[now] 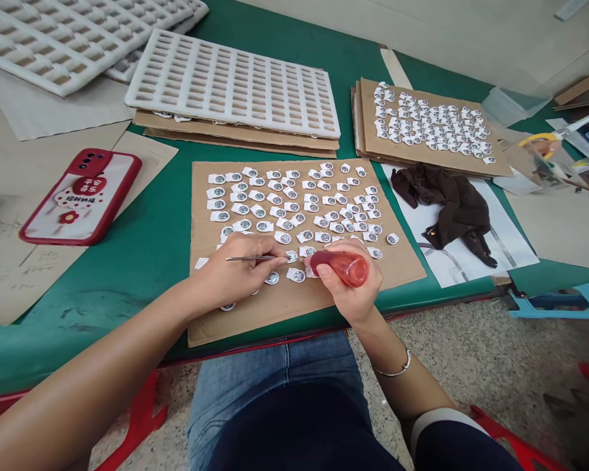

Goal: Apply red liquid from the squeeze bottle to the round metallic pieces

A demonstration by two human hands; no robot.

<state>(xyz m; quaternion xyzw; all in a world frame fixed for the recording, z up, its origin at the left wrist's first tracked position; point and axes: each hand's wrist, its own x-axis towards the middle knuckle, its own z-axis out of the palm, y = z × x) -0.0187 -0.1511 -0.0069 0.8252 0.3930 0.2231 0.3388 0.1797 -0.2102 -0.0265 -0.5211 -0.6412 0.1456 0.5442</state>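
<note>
My left hand [243, 271] pinches a thin metal pick [248, 258], its tip close to one of the small white tagged discs [291, 257]. In my right hand [353, 297] is a red squeeze bottle [348, 268], tilted with its narrow end toward the same discs. Both hands are over a brown cardboard sheet [255, 320], where many such discs with dark round prints lie in rough rows. The fingers and bottle cover some of the discs. Exactly where the bottle's tip touches cannot be made out.
A white grid tray [235, 78] rests on stacked cardboard behind. Another disc-covered cardboard stack [368, 124] stands back right. Dark brown cloth [451, 203] lies on white paper at right. A red-cased phone [81, 196] lies at left. Scissors [544, 140] are far right.
</note>
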